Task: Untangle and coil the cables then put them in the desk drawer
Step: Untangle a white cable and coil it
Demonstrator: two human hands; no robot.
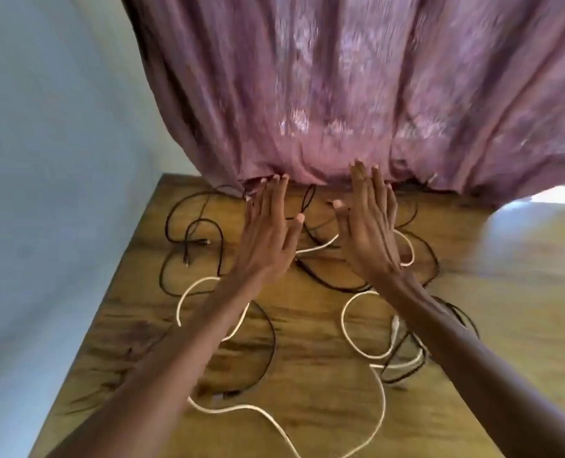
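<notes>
A tangle of black cables [205,246] and white cables [367,325] lies spread over a wooden desk [324,385]. My left hand [267,233] and my right hand [370,233] stretch forward side by side above the far part of the tangle. Both are flat with fingers extended and hold nothing. The fingertips reach the hem of the curtain. A white loop [406,246] curls under my right hand. My forearms cover parts of the cables. No drawer is in view.
A pink-purple curtain [357,94] hangs over the desk's far edge and hides some cable there. A pale blue wall [59,160] borders the desk on the left. Bright glare falls on the desk's right part [522,233].
</notes>
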